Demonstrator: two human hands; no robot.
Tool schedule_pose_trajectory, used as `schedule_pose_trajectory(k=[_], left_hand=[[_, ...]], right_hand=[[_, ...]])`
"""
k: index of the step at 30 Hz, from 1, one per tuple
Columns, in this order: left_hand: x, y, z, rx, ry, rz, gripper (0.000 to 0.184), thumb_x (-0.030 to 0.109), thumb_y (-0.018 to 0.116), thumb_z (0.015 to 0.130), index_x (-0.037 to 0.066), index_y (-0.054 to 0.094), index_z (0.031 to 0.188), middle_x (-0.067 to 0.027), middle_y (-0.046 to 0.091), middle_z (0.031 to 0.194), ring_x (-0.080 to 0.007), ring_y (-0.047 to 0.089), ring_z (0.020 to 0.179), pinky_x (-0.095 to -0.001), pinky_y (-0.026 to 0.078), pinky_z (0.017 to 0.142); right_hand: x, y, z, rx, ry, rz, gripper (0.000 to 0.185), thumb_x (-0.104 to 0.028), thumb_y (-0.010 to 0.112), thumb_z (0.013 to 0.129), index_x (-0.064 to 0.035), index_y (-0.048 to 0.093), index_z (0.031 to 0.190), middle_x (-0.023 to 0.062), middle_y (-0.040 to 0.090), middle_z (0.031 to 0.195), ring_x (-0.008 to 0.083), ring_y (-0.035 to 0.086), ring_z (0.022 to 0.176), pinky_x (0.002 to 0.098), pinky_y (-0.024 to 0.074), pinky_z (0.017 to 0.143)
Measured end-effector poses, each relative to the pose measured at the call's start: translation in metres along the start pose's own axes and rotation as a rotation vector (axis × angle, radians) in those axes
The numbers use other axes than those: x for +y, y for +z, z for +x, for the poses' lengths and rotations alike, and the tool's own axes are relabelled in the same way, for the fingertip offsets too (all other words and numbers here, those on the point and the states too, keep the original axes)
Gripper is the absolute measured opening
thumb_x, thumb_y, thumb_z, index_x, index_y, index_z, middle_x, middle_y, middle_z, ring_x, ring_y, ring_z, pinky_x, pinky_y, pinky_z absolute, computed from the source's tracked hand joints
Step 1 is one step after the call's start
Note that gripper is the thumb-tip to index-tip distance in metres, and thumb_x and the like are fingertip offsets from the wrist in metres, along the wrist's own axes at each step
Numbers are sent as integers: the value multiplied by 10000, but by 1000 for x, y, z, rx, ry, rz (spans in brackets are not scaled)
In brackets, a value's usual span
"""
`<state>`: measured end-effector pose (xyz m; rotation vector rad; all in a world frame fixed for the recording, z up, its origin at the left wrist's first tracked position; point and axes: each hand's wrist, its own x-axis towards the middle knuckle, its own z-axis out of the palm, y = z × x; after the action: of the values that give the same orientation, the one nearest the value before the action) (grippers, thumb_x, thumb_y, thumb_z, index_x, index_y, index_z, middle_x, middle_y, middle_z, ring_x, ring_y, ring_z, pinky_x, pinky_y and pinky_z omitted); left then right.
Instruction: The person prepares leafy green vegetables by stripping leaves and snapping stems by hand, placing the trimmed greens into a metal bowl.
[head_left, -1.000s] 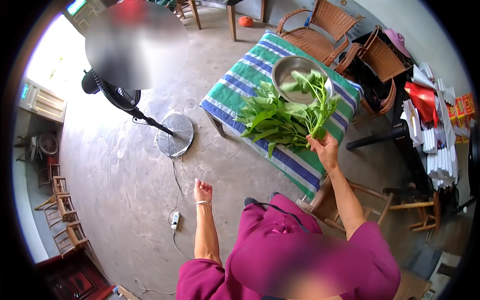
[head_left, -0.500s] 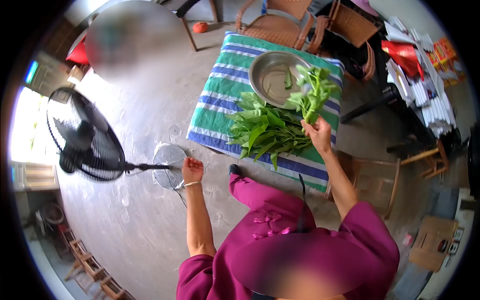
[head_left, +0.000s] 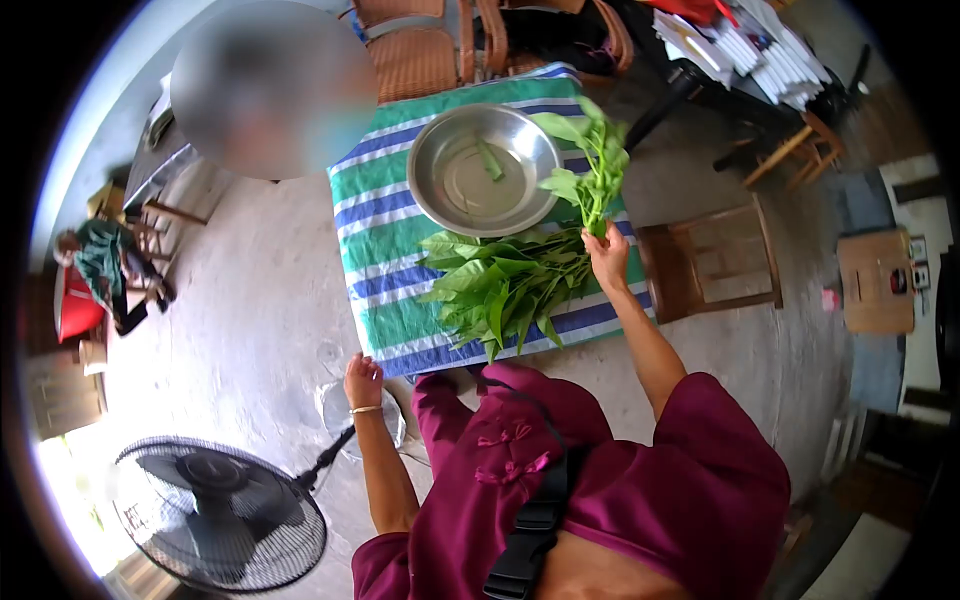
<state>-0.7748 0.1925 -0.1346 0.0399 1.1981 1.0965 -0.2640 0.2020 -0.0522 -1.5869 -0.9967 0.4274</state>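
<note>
My right hand (head_left: pixel 608 260) is closed around the stems of a bunch of leafy greens (head_left: pixel 592 165), held up beside the basin's right edge. Below that bunch, a pile of leafy greens (head_left: pixel 495 290) is spread over the striped tablecloth (head_left: pixel 385 225). Behind the pile stands a round metal basin (head_left: pixel 432 190) with a little liquid and a piece of green leaf (head_left: pixel 489 160) inside. My left hand (head_left: pixel 363 381) hangs just off the table's near left corner, fingers loosely curled and apart, with nothing visible in it.
A black standing fan (head_left: pixel 220 515) is at the lower left, close to my left arm. A wooden chair (head_left: pixel 712 262) stands against the table's right side, and wicker chairs (head_left: pixel 415 60) are at the far side. A person (head_left: pixel 105 260) sits at the far left.
My view has turned and I stand closer to the table. My right hand still grips the greens, now more upright. My left hand has come nearer the table's corner, its fingers more curled.
</note>
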Motion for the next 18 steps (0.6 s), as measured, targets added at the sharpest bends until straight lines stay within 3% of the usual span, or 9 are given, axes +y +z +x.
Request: schedule_pose_trajectory(k=[2, 5, 8, 9, 12, 13, 16, 17, 18], left_hand=[[20, -12, 24, 109, -30, -54, 216, 203, 542, 869, 70, 541, 1039, -32, 555, 832, -145, 514, 716, -288, 461, 624], [61, -19, 53, 184, -98, -100, 123, 206, 565, 854, 97, 560, 912, -8, 568, 792, -138, 522, 682, -286, 472, 615], [93, -20, 75, 179, -95, -50, 87, 190, 561, 851, 108, 554, 822, 16, 566, 746, -129, 530, 664, -279, 476, 603], [103, -21, 85, 179, -116, -41, 80, 190, 561, 850, 115, 558, 825, 17, 567, 748, -127, 532, 666, -280, 478, 604], [127, -18, 112, 175, -137, 39, 72, 197, 567, 845, 126, 567, 836, 19, 569, 753, -126, 536, 673, -283, 482, 610], [128, -13, 118, 184, -124, 89, 74, 203, 573, 841, 129, 573, 846, 20, 571, 757, -126, 539, 678, -284, 485, 614], [131, 8, 133, 178, -152, 148, 110, 220, 588, 831, 126, 577, 887, 26, 574, 767, -125, 540, 684, -291, 489, 624], [130, 18, 138, 166, -162, 167, 146, 226, 596, 825, 123, 580, 927, 15, 577, 775, -127, 540, 690, -300, 492, 631], [129, 29, 145, 183, -178, 184, 174, 220, 595, 824, 110, 584, 959, -4, 579, 766, -128, 540, 693, -293, 485, 625]], right_hand=[[29, -8, -17, 88, 71, 77, 187, -73, 665, 758, -30, 588, 923, 33, 577, 623, 104, 493, 501, 265, 390, 472], [76, -11, -45, 258, 161, -229, 274, -176, 697, 737, -19, 577, 926, 85, 598, 687, 249, 555, 579, 371, 432, 545], [87, 1, -78, 366, 396, -476, 339, -207, 704, 730, -23, 577, 985, 120, 613, 782, 267, 578, 661, 405, 439, 603], [68, 5, -86, 314, 588, -272, 396, -234, 696, 747, -26, 569, 1060, 146, 615, 891, 288, 589, 760, 431, 445, 652], [59, 24, -97, 348, 800, -441, 435, -247, 687, 761, -26, 554, 1111, 148, 615, 933, 293, 589, 826, 428, 459, 693], [35, 24, -94, 250, 840, -249, 488, -270, 681, 769, -12, 527, 1154, 163, 598, 1035, 306, 581, 917, 428, 467, 756], [57, 42, -93, 419, 883, -355, 581, -332, 675, 765, 0, 491, 1205, 170, 582, 1094, 312, 573, 970, 430, 462, 796], [66, 34, -86, 192, 981, -411, 690, -431, 656, 761, 2, 445, 1255, 192, 555, 1147, 337, 556, 1016, 454, 455, 828], [64, 38, -80, 203, 993, -392, 690, -431, 656, 761, 2, 445, 1255, 192, 555, 1147, 337, 556, 1016, 454, 455, 828]])
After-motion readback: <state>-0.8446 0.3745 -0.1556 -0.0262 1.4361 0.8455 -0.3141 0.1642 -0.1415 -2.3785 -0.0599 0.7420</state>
